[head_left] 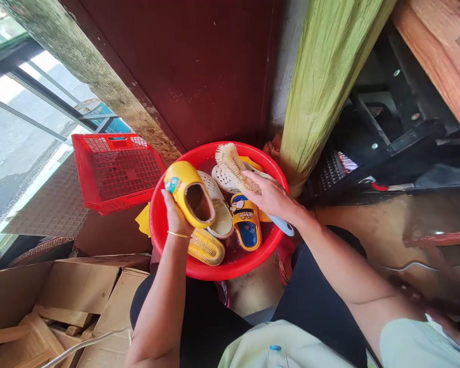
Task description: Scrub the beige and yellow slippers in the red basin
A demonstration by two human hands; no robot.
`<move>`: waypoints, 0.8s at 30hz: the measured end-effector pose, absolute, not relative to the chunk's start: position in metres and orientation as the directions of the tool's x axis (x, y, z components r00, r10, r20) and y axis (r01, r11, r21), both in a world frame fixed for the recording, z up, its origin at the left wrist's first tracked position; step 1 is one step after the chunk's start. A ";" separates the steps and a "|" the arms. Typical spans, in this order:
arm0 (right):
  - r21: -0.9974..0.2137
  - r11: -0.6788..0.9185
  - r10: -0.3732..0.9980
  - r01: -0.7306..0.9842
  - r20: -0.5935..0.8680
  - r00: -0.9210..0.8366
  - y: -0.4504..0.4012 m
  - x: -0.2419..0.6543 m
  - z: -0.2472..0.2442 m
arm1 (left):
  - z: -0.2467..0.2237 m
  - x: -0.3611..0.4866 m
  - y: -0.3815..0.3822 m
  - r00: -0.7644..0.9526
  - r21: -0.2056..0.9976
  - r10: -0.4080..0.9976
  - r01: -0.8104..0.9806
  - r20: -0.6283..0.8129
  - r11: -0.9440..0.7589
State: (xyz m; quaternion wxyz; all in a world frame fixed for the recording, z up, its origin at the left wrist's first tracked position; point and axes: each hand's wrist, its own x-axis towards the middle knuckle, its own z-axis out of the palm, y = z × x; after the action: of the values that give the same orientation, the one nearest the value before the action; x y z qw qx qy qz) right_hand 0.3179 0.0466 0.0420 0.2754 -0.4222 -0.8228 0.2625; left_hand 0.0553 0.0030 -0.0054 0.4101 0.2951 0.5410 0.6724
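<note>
My left hand (176,217) is closed around a yellow slipper (180,176) with a colourful figure on its toe, its opening turned toward me. In my right hand (270,197) is a scrubbing brush (230,159) with pale bristles and a light-blue handle end (282,226) showing below the wrist; the bristles are apart from the slipper. Both hands are over a red basin (214,273) of footwear. It holds a blue and yellow slide sandal (248,232), a beige clog (221,221), a white clog (221,179) and a yellow shoe (206,248) with its ridged sole up.
A red plastic crate (117,174) stands left of the basin. At lower left is a cardboard box (80,286) with wooden pieces. A dark red panel (199,76) rises behind, and green cloth (325,82) hangs at right beside black shelving (398,117).
</note>
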 end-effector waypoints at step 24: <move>-0.482 0.529 0.743 0.699 -0.136 -0.656 0.021 0.292 0.015 | -0.040 0.031 -0.027 -0.485 0.817 0.874 0.498 -0.016 0.292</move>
State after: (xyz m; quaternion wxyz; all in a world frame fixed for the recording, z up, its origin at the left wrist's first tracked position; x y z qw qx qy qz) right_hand 0.2921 0.0207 0.0150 0.0430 -0.4126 -0.8733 0.2555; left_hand 0.0308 -0.0269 -0.0404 0.2396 0.4474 0.7671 0.3925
